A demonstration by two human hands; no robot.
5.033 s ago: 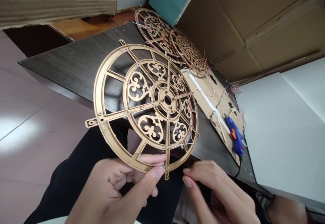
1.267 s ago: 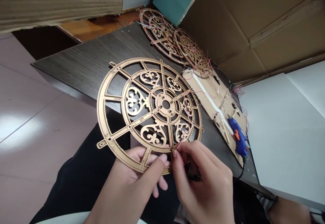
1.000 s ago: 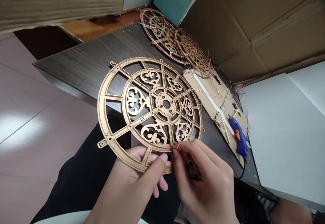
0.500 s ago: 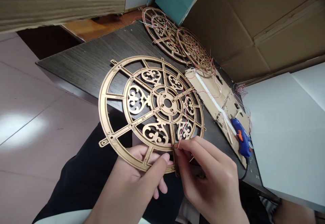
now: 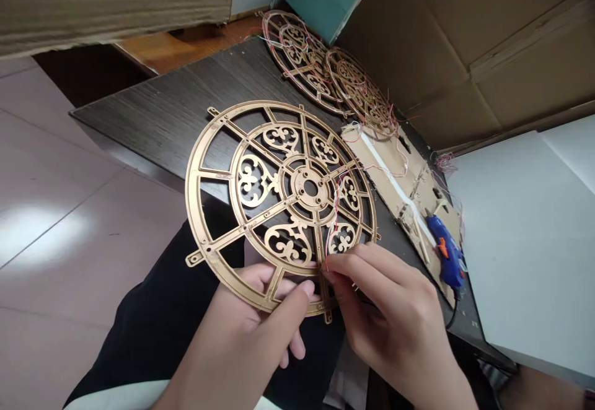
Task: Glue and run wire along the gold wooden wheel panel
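A gold fretwork wheel (image 5: 309, 188) with spokes, scrollwork panels and a central hub is held up over my lap. My left hand (image 5: 246, 329) grips its lower rim, thumb on top and fingers behind. Thin red and white wires (image 5: 333, 236) run across the wheel's right side. My right hand (image 5: 390, 311) pinches these wires between thumb and forefinger close to the rim. The wires' ends are hidden by my fingers.
Two wired gold wheels (image 5: 302, 57) lie overlapped on a dark wood table (image 5: 153, 125), beside a cardboard strip (image 5: 395, 174) and a blue glue gun (image 5: 446, 252). A white board (image 5: 525, 243) stands at right, with cardboard sheets (image 5: 488, 44) behind. The tiled floor lies at left.
Since the oldest frame, the wheel has turned flatter and my right hand has closed on the wires at the rim. In the last second, that hand shifted slightly upward and right.
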